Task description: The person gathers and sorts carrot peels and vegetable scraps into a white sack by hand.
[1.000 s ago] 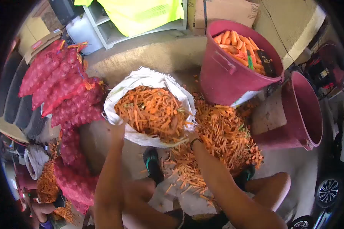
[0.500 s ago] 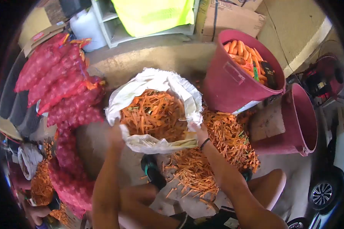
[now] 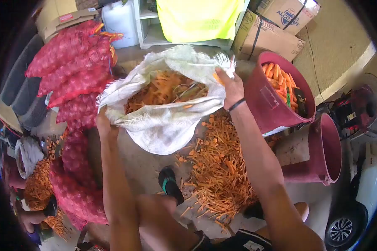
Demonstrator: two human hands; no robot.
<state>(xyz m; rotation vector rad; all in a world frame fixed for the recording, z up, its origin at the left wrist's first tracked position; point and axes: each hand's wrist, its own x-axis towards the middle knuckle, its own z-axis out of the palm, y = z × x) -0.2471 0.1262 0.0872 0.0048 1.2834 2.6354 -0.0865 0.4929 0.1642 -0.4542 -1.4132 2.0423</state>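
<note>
A white woven sack (image 3: 159,131) hangs between my two hands, its mouth tilted open and orange carrot peelings (image 3: 167,88) inside, partly blurred. My left hand (image 3: 106,121) is closed on the sack's left rim. At the right rim my right hand (image 3: 231,85), with a dark band on its wrist, grips the frayed cloth. Below and to the right of the sack lies a large pile of carrot peelings and slices (image 3: 222,171) on the floor.
Red net sacks of onions (image 3: 77,79) line the left. On the right stand a tub of peeled carrots (image 3: 266,100) and a tipped maroon tub (image 3: 326,146). Cardboard boxes (image 3: 272,35) and a shelf (image 3: 148,35) are behind. Another person's leg (image 3: 35,217) shows lower left.
Both hands have lifted the sack off the floor; the right hand rose most. The sack's mouth is narrower, its underside now shows, and more of the floor pile is uncovered. The view has shifted.
</note>
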